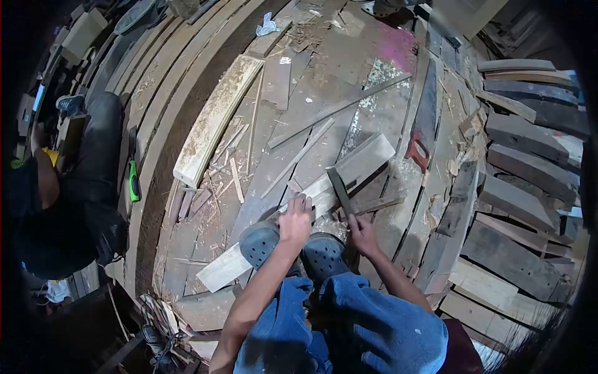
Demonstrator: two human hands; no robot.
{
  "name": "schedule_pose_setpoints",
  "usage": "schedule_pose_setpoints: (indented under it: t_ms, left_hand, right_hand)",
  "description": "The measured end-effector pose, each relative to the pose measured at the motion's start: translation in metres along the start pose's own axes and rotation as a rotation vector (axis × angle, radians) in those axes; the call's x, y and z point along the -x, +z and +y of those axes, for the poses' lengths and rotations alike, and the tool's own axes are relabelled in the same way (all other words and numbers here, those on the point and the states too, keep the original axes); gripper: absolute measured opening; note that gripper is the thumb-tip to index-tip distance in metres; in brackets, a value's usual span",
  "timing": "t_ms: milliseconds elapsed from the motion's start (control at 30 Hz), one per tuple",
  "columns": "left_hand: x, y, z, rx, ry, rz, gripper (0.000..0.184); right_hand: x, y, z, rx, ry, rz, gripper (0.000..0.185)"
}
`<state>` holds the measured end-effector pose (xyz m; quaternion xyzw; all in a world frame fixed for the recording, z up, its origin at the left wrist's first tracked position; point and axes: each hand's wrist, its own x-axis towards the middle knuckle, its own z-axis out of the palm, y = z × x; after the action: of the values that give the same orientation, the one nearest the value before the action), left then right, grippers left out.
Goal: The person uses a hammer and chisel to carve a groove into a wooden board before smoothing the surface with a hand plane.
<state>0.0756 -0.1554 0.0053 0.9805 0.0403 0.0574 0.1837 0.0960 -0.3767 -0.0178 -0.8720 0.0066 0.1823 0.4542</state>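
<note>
A pale wooden plank (364,161) lies at a slant on the floor, running beneath my left shoe (260,244). Bent over the plank just ahead of the shoes, my left hand (295,219) presses and grips it, its fingertips partly hidden. In my right hand (363,235) is the end of a dark, flat, bar-like tool that looks like a file (340,192). The file crosses the plank near a dark slot or notch. My right shoe (324,252) is beside the near edge of the plank.
A red-handled handsaw (421,134) lies to the right. Curved timber pieces (523,153) are stacked beyond it. On the left are a thick pale board (218,121), a green-handled tool (134,181) and another person (68,187). Shavings and thin strips litter the floorboards.
</note>
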Motion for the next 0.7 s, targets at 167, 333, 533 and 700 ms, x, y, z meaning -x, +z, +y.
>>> schedule_pose_setpoints:
  t_ms: [167, 333, 533, 700]
  left_hand:
    - [0.008, 0.003, -0.003, -0.030, 0.079, -0.049, 0.025]
    - [0.003, 0.000, 0.004, -0.006, 0.099, -0.026, 0.022]
    - [0.000, 0.002, -0.002, -0.014, 0.127, -0.025, 0.029]
    - [0.004, 0.002, -0.002, 0.023, 0.054, -0.062, 0.036]
  right_hand:
    - [0.007, 0.013, 0.004, -0.021, 0.118, -0.070, 0.043]
    - [0.006, 0.005, -0.005, 0.018, 0.096, -0.065, 0.042]
    - [0.003, 0.005, -0.007, 0.020, 0.031, -0.042, 0.042]
    - [0.002, 0.006, 0.003, 0.063, 0.083, -0.102, 0.047]
